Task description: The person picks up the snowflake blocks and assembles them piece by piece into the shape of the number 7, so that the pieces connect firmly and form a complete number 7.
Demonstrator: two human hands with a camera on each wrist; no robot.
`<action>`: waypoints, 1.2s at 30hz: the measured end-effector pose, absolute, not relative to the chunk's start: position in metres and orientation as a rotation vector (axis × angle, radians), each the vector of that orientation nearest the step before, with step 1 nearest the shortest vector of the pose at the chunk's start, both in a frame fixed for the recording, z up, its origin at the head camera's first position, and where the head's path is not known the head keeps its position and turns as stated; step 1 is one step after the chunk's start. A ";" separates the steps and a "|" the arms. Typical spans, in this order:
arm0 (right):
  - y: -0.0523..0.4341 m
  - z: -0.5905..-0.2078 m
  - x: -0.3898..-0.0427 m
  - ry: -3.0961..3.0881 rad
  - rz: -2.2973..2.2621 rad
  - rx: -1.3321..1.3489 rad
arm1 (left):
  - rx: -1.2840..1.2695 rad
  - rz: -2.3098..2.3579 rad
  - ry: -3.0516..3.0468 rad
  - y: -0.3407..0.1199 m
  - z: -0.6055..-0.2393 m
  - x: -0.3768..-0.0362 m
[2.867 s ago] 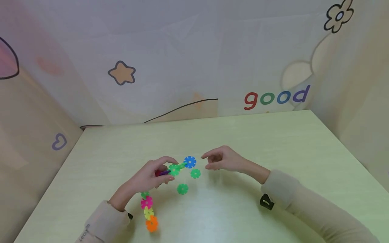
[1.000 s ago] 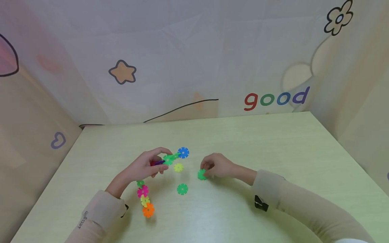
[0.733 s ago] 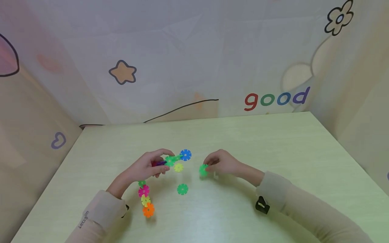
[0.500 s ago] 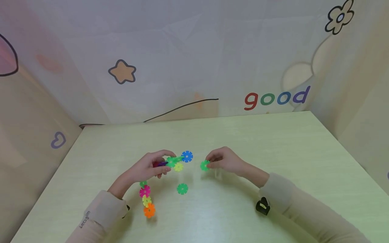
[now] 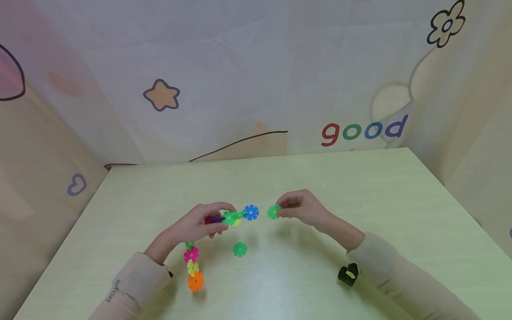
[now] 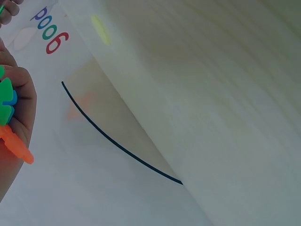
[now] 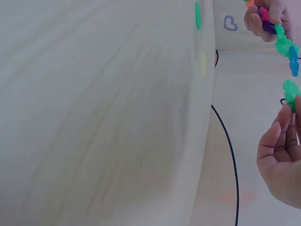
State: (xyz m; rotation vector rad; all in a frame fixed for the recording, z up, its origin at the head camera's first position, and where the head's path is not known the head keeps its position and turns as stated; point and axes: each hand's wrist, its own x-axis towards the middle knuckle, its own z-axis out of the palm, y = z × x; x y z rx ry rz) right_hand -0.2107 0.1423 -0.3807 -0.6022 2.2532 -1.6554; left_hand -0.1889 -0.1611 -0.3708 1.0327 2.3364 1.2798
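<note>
My left hand (image 5: 200,222) grips a chain of interlocking flower-shaped plastic discs. A blue disc (image 5: 251,212) forms its right end, joined to green discs (image 5: 230,218) by the fingertips. The other end hangs below the wrist, with a pink disc (image 5: 191,254), a yellow one and an orange disc (image 5: 195,282) at the tip; the palm hides part of the chain. Between thumb and fingers, my right hand (image 5: 306,209) pinches a loose green disc (image 5: 274,212). It is held level with the blue disc, a small gap between them, seen also in the right wrist view (image 7: 290,89).
On the pale table (image 5: 320,178) lies a green disc (image 5: 240,249) in front of the hands. A yellow disc (image 5: 237,222) shows partly behind the chain. A printed cloth backdrop (image 5: 240,80) rises behind the table and along both sides.
The right hand has picked up the green disc and lifted it up and away from the table, rightward. The chain has shifted slightly right and down, now overlapping the yellow disc.
</note>
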 end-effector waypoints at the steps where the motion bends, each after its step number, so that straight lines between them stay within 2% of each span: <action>1: 0.143 -0.379 -0.210 2.249 -1.663 -0.602 | 1.038 1.271 2.337 -0.160 -0.371 -0.189; 15: 0.135 -0.374 -0.198 2.278 -1.714 -0.605 | 1.098 1.252 2.306 -0.157 -0.374 -0.188; 36: 0.125 -0.378 -0.185 2.318 -1.860 -0.760 | 1.140 1.236 2.333 -0.151 -0.369 -0.183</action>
